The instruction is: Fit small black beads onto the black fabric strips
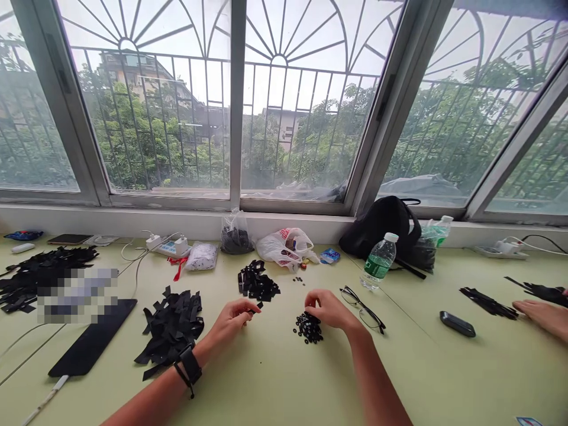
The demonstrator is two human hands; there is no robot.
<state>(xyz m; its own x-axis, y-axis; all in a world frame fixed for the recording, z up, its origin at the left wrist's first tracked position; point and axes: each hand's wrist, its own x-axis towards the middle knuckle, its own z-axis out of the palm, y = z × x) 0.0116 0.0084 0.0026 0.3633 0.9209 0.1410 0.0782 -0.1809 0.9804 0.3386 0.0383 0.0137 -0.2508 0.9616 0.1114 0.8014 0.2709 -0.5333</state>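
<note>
My left hand (233, 319) is curled, pinching a small black piece (257, 306) between thumb and fingertips; a black band sits on that wrist. My right hand (327, 309) rests with its fingertips down on a small pile of black rings (307, 328), and whether it grips one I cannot tell. A heap of black strips (172, 326) lies just left of my left hand. Another heap of finished black pieces (256, 284) lies beyond both hands on the pale green table (275, 378).
Glasses (362, 307) lie right of my right hand, and a water bottle (378, 261) stands behind them. A black tablet (94, 344) lies front left. Plastic bags (284, 246), a power strip (167, 245) and a black bag (385, 225) line the window sill. Another person's hand (542, 315) rests far right.
</note>
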